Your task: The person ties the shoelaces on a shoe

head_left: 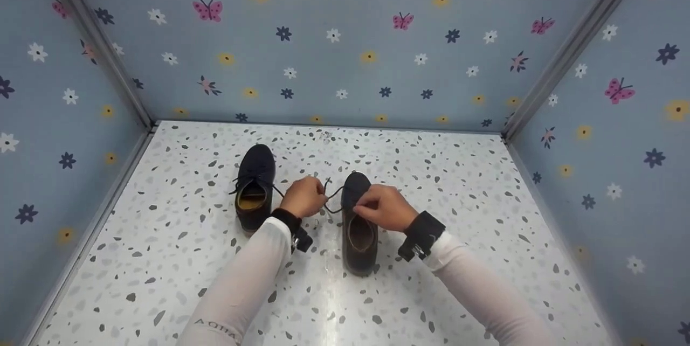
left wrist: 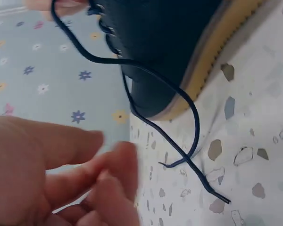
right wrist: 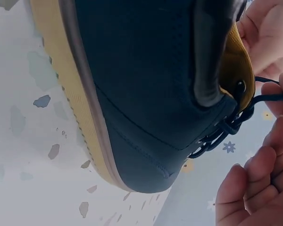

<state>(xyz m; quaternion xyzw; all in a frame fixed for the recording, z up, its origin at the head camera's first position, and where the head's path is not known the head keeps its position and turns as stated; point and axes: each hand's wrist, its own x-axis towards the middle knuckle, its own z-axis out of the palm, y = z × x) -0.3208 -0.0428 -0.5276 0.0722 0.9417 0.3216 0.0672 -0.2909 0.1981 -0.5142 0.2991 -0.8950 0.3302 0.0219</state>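
A dark blue lace-up shoe (head_left: 360,261) with a tan sole stands on the speckled floor, its toe pointing away from me. My right hand (head_left: 389,208) is over its opening, and in the right wrist view the thumb and index finger pinch a dark shoelace (right wrist: 269,98) near the top eyelets. My left hand (head_left: 304,196) hovers left of the shoe with bent fingers. In the left wrist view nothing shows between its fingertips. Close by, a loop of lace (left wrist: 146,67) and two loose lace ends hang over the shoe's side.
A matching shoe (head_left: 257,161) stands to the left, its laces (head_left: 253,176) lying across its front. Blue panels (head_left: 345,55) printed with flowers and butterflies enclose the white speckled floor (head_left: 458,292) at the back and both sides.
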